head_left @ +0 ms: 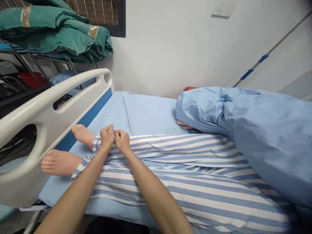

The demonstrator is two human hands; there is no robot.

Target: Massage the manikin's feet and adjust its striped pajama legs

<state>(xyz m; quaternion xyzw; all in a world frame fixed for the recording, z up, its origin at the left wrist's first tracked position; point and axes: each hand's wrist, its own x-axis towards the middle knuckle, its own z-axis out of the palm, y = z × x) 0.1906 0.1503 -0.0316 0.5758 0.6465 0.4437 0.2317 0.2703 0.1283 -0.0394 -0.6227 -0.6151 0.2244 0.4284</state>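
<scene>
A figure in blue-and-white striped trousers (185, 185) lies on the bed, its legs pointing left. The bare feet look like a manikin's; the farther foot (83, 134) and the nearer foot (60, 162) stick out of the gathered cuffs. Both my fists meet over the farther trouser leg, just above its cuff (97, 143). My left hand (107, 136) is closed on the cloth there. Beside it, almost touching, my right hand (122, 140) is closed on the same trouser leg. My fingertips are mostly hidden.
A light blue quilt (243, 120) is heaped over the figure's upper body, with fingers (184, 124) showing under its edge. The white footboard (73, 84) rises at the left end of the blue bed sheet (151, 110). Folded green bedding (60, 32) lies on a rack beyond it.
</scene>
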